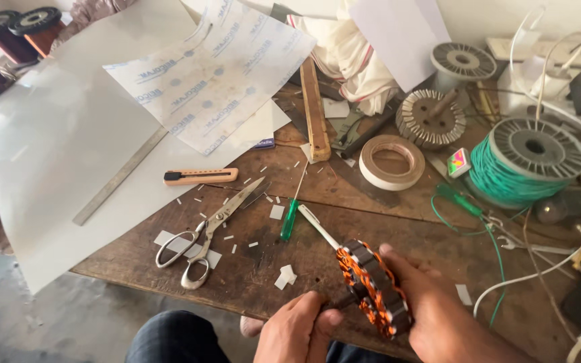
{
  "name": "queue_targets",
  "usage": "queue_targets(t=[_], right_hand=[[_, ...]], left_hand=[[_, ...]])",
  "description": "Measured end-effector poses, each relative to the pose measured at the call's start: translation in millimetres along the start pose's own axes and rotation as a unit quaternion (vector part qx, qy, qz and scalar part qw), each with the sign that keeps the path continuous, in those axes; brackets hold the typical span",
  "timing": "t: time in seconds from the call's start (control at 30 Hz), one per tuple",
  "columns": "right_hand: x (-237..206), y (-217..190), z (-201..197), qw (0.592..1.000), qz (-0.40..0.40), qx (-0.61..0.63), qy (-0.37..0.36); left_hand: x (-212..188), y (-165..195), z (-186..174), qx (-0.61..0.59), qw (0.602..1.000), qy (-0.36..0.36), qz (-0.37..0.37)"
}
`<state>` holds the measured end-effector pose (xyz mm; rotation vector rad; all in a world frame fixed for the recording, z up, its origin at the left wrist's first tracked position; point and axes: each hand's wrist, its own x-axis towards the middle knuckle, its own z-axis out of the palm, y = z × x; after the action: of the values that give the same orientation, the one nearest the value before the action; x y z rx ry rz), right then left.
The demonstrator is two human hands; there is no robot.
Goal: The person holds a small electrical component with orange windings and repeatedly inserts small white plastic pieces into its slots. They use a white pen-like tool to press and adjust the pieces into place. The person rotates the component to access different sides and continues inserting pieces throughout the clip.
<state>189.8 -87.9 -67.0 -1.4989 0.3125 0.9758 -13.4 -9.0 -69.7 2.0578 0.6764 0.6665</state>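
Observation:
My right hand point(438, 312) grips a round motor stator point(374, 286), a dark laminated ring wound with orange copper wire, held on edge at the table's near edge. My left hand point(297, 329) is closed around a thin tool handle just left of the stator; the tool itself is mostly hidden. A white-handled tool point(317, 225) lies on the wood behind the stator, its tip reaching toward the ring. A green-handled screwdriver point(290, 216) lies beside it.
Scissors point(203, 238), an orange utility knife point(200, 176) and a steel ruler point(119, 178) lie at left on large insulation paper sheets point(55, 148). A tape roll point(391, 161), bare stator cores point(432, 117), a green wire spool point(526, 165) and loose cables crowd the right. Paper scraps litter the wooden table point(364, 195).

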Motion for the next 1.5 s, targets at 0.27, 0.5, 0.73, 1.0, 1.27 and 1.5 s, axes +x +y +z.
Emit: queue_targets(t=[0.27, 0.5, 0.73, 1.0, 1.27, 1.5], right_hand=[[-8.7, -68.0, -12.6, 0.992, -0.067, -0.097, -0.040], [-31.2, -55.5, 33.1, 0.956, -0.118, -0.264, -0.039], [-49.5, -43.2, 45.2, 0.967, -0.135, -0.196, -0.086], [-56.3, -54.6, 49.5, 0.979, -0.066, -0.178, -0.080], [-52.1, -58.1, 50.4, 0.971, -0.084, -0.215, -0.056], [-49.5, -44.3, 48.9, 0.962, -0.149, -0.220, -0.061]], left_hand=[[16.5, 16.0, -29.4, 0.068, 0.992, -0.089, 0.061], [27.5, 29.0, -37.0, 0.110, 0.988, -0.063, 0.087], [4.1, 54.2, -4.8, 0.208, 0.947, 0.199, 0.146], [-18.7, 52.2, 19.9, 0.312, 0.896, 0.201, 0.243], [-19.1, 51.0, 26.7, 0.330, 0.881, 0.252, 0.227], [-15.5, 53.8, 22.2, 0.291, 0.898, 0.241, 0.227]])
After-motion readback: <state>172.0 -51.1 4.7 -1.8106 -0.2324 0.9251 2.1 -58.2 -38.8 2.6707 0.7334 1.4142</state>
